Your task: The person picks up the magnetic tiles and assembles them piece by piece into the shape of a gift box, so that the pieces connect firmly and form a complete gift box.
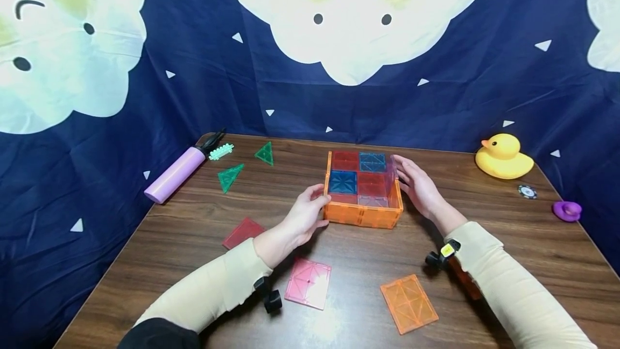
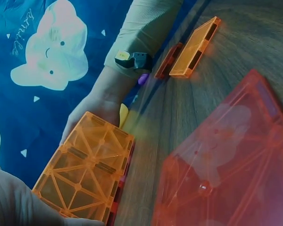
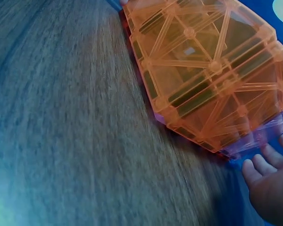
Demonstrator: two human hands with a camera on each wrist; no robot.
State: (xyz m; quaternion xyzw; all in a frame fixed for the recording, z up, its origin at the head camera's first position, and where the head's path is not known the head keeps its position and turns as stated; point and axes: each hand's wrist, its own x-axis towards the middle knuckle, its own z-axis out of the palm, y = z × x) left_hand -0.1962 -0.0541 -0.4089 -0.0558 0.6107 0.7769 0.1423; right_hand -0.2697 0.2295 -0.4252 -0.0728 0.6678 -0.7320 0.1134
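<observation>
A box of translucent magnetic tiles (image 1: 363,215) stands on the table, with orange walls and red and blue squares inside. My left hand (image 1: 301,215) holds its front left corner, thumb on the wall's upper edge. A purple tile (image 1: 394,171) stands upright at the box's right rear side. Against that side my right hand (image 1: 420,190) has its fingers loosely extended; in the right wrist view the fingertips (image 3: 254,169) are close to the purple tile, and contact is unclear. The left wrist view shows the orange front wall (image 2: 85,165) and my left thumb at its lower edge.
Loose tiles lie nearer me: pink (image 1: 308,283), orange (image 1: 409,304) and red (image 1: 244,232). Two green triangles (image 1: 230,178), a mint-green bumpy piece (image 1: 221,152) and a lilac pump (image 1: 176,174) are left. A yellow duck (image 1: 504,158), a chip (image 1: 527,192) and a purple duck (image 1: 566,211) sit right.
</observation>
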